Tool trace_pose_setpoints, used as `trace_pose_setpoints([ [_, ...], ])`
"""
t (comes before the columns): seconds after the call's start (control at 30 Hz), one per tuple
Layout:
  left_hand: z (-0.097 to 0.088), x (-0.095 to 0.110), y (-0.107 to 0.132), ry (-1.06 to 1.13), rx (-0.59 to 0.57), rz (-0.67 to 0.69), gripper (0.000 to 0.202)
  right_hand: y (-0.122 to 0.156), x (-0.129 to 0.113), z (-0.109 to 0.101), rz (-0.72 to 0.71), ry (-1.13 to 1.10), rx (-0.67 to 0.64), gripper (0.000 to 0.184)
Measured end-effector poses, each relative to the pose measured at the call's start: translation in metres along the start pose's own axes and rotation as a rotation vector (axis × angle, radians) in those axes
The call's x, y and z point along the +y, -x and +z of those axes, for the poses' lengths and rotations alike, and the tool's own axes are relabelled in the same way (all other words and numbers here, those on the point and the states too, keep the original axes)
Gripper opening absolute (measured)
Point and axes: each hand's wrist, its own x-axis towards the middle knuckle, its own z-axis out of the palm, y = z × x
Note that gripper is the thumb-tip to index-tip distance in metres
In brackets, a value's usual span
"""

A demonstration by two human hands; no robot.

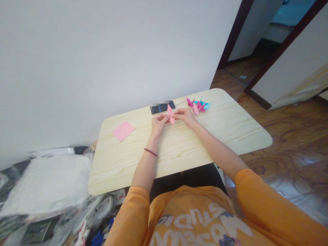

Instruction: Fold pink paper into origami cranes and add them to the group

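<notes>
A light pink folded paper piece [170,112], shaped like an origami crane, is held above the middle of the table. My left hand [159,123] pinches its left side. From the right, my right hand [186,117] grips it between thumb and fingers. Beyond my hands lies a phone [162,108] with a lit screen and a white cable [180,101]. To the right of my right hand sits a cluster of folded paper cranes [198,107] in pink, magenta and blue. A stack or sheet of pink square paper [123,131] rests flat at the left.
The pale wooden table [184,150] has rounded corners and stands against a white wall [115,58]. On the left, below table height, are a white cushion [51,181] and plastic bags [97,212]. A doorway and brown wood floor [289,136] lie to the right.
</notes>
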Motion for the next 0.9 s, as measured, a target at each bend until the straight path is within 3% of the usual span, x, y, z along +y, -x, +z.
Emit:
trace_pose_setpoints([
  [0.2,0.002,0.004,0.002,-0.015,-0.025,-0.013,0.032,-0.006,0.006,-0.005,-0.031,-0.023,0.001,0.036],
  [0.37,0.007,-0.001,0.004,-0.003,0.046,-0.052,0.031,-0.004,0.006,-0.003,-0.047,0.019,0.072,0.036],
  [0.5,0.009,-0.006,0.004,-0.004,0.094,-0.081,0.025,0.0,0.003,0.0,-0.026,0.04,0.089,0.037],
  [0.9,0.005,-0.014,0.002,-0.049,0.054,-0.079,0.032,-0.005,0.011,-0.006,0.089,-0.092,0.075,0.038],
])
